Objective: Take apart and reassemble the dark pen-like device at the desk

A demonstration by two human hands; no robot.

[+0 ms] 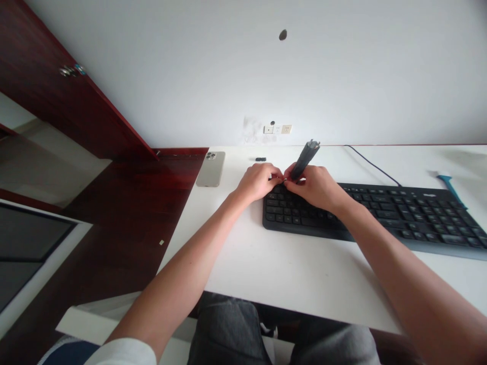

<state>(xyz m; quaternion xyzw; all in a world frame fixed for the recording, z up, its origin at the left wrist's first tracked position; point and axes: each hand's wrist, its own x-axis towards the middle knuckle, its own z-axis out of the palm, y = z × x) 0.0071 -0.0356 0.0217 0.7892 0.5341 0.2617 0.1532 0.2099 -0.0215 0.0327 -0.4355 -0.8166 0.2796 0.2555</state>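
My right hand point(315, 186) is closed round a dark pen-shaped tool point(305, 157) that slants up and away from the black keyboard point(399, 218). Its lower tip is at the keyboard's top left corner. My left hand point(258, 181) is curled in a pinch right beside that tip, fingertips meeting those of the right hand. What the left fingers hold is too small to name. The keyboard lies across the white desk point(289, 263), its cable running off to the back.
A phone point(210, 169) lies face down at the desk's back left corner. A small dark piece point(261, 159) sits behind my hands. A blue-handled tool point(451, 186) lies at the far right. Wall sockets point(277, 129) are behind the desk; dark red flooring and a cabinet door lie left.
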